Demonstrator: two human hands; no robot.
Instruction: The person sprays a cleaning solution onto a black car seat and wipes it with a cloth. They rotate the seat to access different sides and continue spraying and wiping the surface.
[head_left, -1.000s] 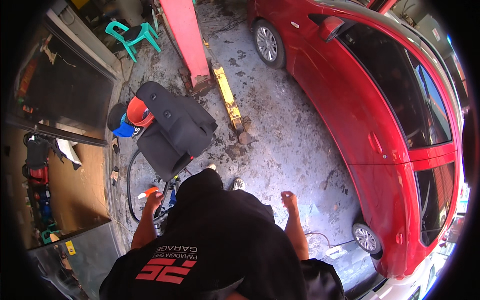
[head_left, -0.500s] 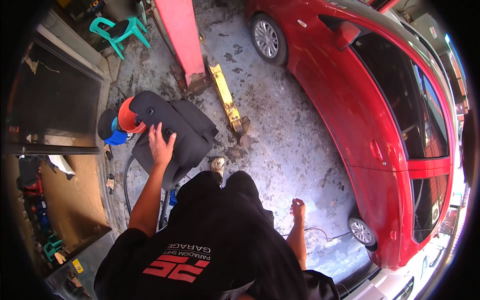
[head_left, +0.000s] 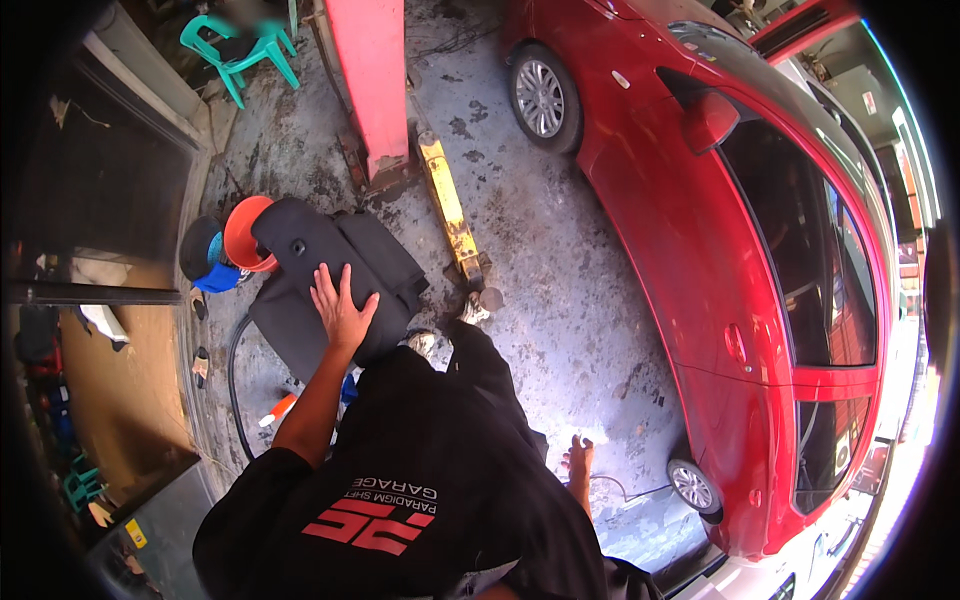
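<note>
Ahead and to the left, a black car seat (head_left: 383, 262) stands on the floor, with a round hole visible in its upper face. My left hand (head_left: 343, 312) rests on it, fingers spread and palm down. Down at my right side hangs my right hand (head_left: 578, 460), empty, with its fingers loosely bent and apart. An orange-and-white bottle (head_left: 279, 409) lies beside my left forearm. Just behind the seat is an orange bucket (head_left: 240, 236), with a dark bucket (head_left: 199, 247) and a blue cloth (head_left: 216, 279) next to it.
A red car (head_left: 690, 260) fills the right side. The red lift post (head_left: 372, 90) stands ahead, and a yellow lift arm (head_left: 449, 205) stretches along the floor near my foot. A black hose (head_left: 236, 385) curves beside the seat. A green chair (head_left: 240, 62) stands far left.
I have stepped forward, one shoe now near the end of the yellow arm. My left hand has slid rightward along the seat. The orange-and-white bottle has come into view.
</note>
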